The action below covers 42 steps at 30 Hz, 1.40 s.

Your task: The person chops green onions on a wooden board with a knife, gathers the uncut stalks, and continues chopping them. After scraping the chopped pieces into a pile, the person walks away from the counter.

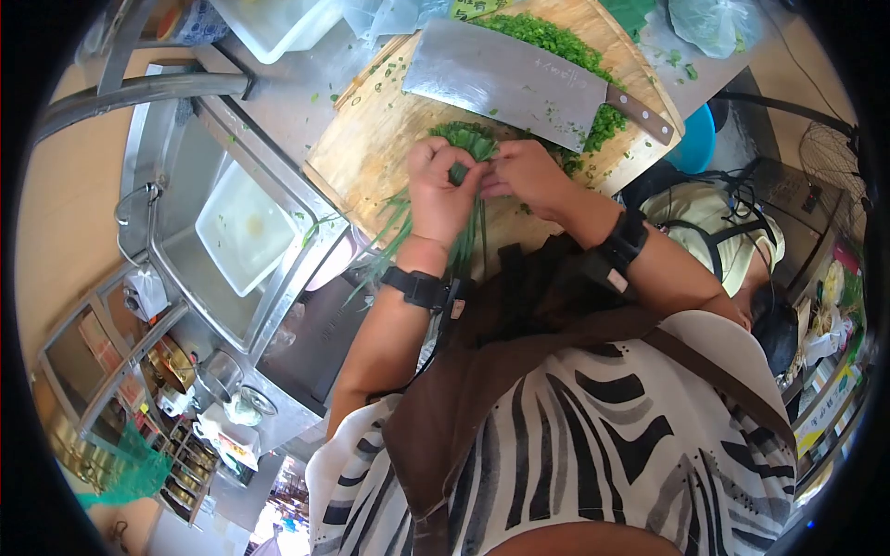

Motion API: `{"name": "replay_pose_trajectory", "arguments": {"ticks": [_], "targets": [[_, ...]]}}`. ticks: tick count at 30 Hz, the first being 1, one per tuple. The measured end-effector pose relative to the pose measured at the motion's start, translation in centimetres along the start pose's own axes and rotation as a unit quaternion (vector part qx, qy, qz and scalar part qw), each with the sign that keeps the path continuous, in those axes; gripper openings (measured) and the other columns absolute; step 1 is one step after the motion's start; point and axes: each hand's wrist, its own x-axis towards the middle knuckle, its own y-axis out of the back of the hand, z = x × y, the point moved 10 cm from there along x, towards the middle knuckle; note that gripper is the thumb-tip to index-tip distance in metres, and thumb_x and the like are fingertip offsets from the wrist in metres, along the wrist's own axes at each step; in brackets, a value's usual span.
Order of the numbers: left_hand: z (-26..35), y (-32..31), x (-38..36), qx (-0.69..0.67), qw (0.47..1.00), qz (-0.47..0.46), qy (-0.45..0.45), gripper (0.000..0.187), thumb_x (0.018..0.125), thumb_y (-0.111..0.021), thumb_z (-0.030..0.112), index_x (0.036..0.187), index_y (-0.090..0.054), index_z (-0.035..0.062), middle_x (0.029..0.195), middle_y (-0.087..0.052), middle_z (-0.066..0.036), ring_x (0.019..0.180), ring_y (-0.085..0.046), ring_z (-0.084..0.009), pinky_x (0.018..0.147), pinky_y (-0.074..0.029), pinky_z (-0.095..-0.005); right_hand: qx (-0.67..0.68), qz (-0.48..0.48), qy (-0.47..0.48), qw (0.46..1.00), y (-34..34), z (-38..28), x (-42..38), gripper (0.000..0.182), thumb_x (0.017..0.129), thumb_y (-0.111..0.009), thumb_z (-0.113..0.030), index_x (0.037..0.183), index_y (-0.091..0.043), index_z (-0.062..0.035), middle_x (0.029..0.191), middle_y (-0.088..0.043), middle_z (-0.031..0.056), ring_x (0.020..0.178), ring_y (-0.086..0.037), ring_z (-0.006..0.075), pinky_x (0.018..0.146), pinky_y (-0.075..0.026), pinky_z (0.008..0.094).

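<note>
My left hand (440, 188) is wrapped round a bunch of green onions (475, 141) above the near part of a round wooden cutting board (371, 167). The cut ends point away from me, and long leaves hang down past my wrist. My right hand (528, 178) is closed at the right side of the bunch, fingertips touching it; what it pinches is too small to make out. Beyond my hands a cleaver (505, 83) lies flat on the board, its wooden handle to the right. Chopped green onion (547, 42) is piled behind and beside the blade.
A metal sink (167, 232) with a white tray (246, 227) in it is at the left. Another white container (278, 23) stands at the top left, a plastic bag (714, 23) at the top right. Right of the board are a blue bucket (697, 144) and another person (723, 222).
</note>
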Motion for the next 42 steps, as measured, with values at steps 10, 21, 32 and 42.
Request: {"name": "replay_pose_trajectory", "arguments": {"ticks": [10, 21, 32, 42], "targets": [[2.2, -0.5, -0.2, 0.103, 0.989, 0.052, -0.092, 0.021, 0.062, -0.076, 0.000, 0.071, -0.058, 0.0078, 0.087, -0.051, -0.010, 0.086, -0.051, -0.0310, 0.073, -0.044, -0.0403, -0.266, -0.078, 0.021, 0.961, 1.8, -5.4, -5.1, 0.023, 0.093, -0.055, -0.010, 0.112, -0.057, 0.0030, 0.110, -0.062, 0.0121, 0.100, -0.062, 0.0174, 0.083, -0.052, 0.0314], [2.4, -0.2, -0.1, 0.101, 0.988, 0.071, -0.089, 0.019, 0.064, -0.076, 0.001, 0.069, -0.059, 0.0067, 0.086, -0.053, -0.010, 0.087, -0.053, -0.0314, 0.075, -0.045, -0.0401, -0.677, 0.150, 0.327, 0.642, 11.1, -14.7, -6.1, 0.053, 0.076, -0.064, -0.001, 0.126, -0.049, -0.0044, 0.112, -0.054, 0.0188, 0.104, -0.054, 0.0388, 0.088, -0.046, 0.0425], [2.5, 0.0, -0.2, 0.100, 0.987, 0.079, -0.099, 0.018, 0.061, -0.072, 0.000, 0.068, -0.058, 0.0080, 0.084, -0.052, -0.009, 0.085, -0.052, -0.0308, 0.074, -0.045, -0.0409, -0.219, -0.122, -0.180, 0.951, 9.8, -10.7, -5.4, 0.021, 0.086, -0.067, -0.016, 0.099, -0.054, -0.0055, 0.066, -0.055, 0.0040, 0.043, -0.051, 0.0134, 0.039, -0.042, 0.0281], [2.3, -0.5, 0.0, 0.123, 0.988, 0.046, -0.086, 0.013, 0.066, -0.070, 0.004, 0.069, -0.058, 0.0087, 0.086, -0.053, -0.009, 0.086, -0.053, -0.0307, 0.073, -0.045, -0.0406, -0.572, -0.056, 0.155, 0.803, 4.2, -13.5, -9.6, 0.020, 0.091, -0.056, -0.015, 0.102, -0.060, 0.0013, 0.071, -0.063, 0.0122, 0.061, -0.063, 0.0258, 0.055, -0.050, 0.0359]]}}
